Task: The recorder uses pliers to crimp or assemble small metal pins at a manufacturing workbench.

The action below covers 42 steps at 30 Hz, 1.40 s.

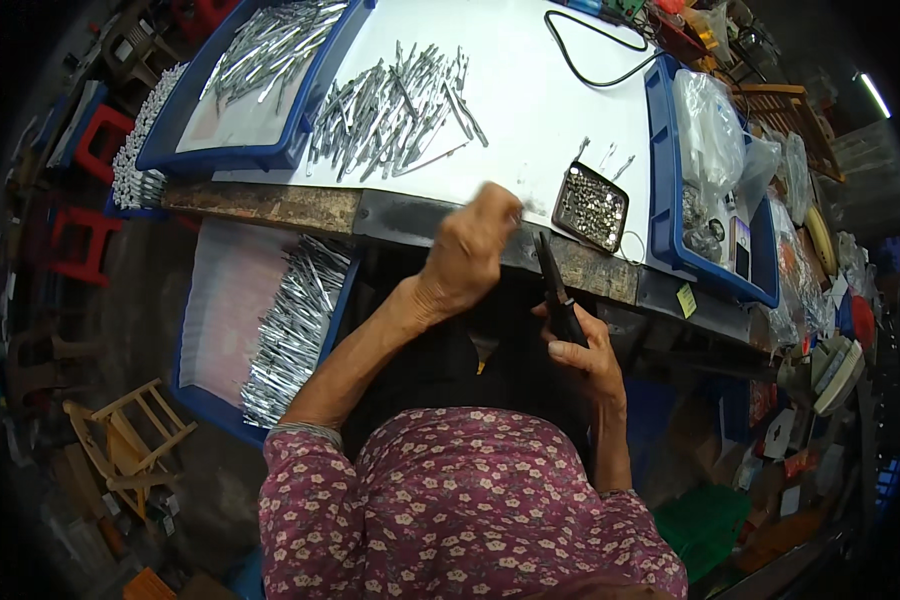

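My left hand is raised over the table's front edge, its fingers curled closed and smeared by motion at the tips. Whatever it may grip is hidden. In front of my body, my right hand is wrapped round the dark handles of long-nosed pliers, whose jaws point up toward the table. Beyond my left hand lies a loose pile of thin silvery metal parts. A small dark tray of round metal pieces sits past the pliers, with a few slim metal parts beside it.
A blue tray of metal parts stands at the table's left. Lower down, another blue bin holds more. At right, a blue crate carries plastic bags and a phone. A black cable curls across the white tabletop.
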{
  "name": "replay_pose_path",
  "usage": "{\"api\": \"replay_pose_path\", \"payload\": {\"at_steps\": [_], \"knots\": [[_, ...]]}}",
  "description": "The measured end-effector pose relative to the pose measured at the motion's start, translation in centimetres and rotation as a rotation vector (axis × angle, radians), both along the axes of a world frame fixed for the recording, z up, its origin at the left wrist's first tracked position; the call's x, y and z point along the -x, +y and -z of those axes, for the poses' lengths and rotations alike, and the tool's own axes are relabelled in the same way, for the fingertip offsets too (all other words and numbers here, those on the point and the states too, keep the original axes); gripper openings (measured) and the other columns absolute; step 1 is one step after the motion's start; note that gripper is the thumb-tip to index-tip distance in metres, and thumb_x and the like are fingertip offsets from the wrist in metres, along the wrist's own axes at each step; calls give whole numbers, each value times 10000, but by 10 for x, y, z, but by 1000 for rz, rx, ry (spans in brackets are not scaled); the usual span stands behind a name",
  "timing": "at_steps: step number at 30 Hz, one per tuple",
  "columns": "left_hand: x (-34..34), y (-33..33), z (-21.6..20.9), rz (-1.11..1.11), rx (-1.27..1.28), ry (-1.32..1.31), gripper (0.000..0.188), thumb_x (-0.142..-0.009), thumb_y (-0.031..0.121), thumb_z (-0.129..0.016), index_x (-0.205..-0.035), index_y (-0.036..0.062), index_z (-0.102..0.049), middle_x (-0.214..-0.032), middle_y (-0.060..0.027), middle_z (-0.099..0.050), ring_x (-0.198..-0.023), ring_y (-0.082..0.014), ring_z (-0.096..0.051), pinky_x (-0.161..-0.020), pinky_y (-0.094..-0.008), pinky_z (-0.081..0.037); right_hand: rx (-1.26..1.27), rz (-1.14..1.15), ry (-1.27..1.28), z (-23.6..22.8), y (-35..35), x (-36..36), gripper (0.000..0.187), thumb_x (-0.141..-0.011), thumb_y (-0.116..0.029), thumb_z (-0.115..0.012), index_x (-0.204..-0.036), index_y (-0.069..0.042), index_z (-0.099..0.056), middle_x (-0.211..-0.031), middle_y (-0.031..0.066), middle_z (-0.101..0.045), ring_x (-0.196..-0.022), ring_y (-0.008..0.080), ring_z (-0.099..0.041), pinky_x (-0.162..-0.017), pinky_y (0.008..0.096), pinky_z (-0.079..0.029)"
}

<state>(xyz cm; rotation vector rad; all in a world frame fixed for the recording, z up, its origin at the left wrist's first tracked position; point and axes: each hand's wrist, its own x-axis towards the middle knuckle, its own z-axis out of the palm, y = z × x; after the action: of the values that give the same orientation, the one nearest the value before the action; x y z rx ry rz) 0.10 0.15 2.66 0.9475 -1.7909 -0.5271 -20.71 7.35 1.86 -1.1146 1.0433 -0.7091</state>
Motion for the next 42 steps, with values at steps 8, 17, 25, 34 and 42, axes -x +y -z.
{"api": "replay_pose_path", "payload": {"at_steps": [8,17,25,34,42], "knots": [[-48,-69,4,-250,-356,276,192,-889,165,-366,-853,0,-456,-696,-120,-562,-634,-187,-554,-492,-320,-437,88,-74,243,13,10,-6,489,-639,-260,-757,-1042,-52,-572,-694,-46,-434,-644,47,-416,-567,192,-347],[-45,-100,29,-350,-268,-613,103,-803,59,-529,-845,-26,-488,-803,-194,-567,-695,-312,-580,-630,-427,-461,112,-160,323,24,16,-10,564,-646,-268,-777,-1100,-27,-544,-789,5,-529,-708,92,-479,-629,250,-397],[-42,-95,44,-400,-33,-637,119,-754,19,-565,-814,-57,-496,-792,-203,-536,-699,-356,-585,-624,-438,-474,117,-145,277,22,13,-10,581,-646,-266,-777,-1111,-13,-538,-800,7,-532,-721,88,-479,-635,244,-399],[-23,-54,4,-151,-278,289,133,-806,61,-582,-901,-27,-552,-719,-47,-578,-602,-102,-507,-568,-243,-424,213,49,252,2,11,-4,618,-618,-338,-785,-1109,-44,-552,-762,-32,-482,-710,64,-448,-647,213,-385],[-4,-8,12,146,-512,707,122,-801,51,-604,-914,3,-606,-763,14,-577,-701,-35,-513,-654,-172,-427,527,181,403,-19,-3,-15,520,-656,-201,-763,-1090,-16,-546,-799,-11,-509,-689,67,-457,-636,204,-391]]}}
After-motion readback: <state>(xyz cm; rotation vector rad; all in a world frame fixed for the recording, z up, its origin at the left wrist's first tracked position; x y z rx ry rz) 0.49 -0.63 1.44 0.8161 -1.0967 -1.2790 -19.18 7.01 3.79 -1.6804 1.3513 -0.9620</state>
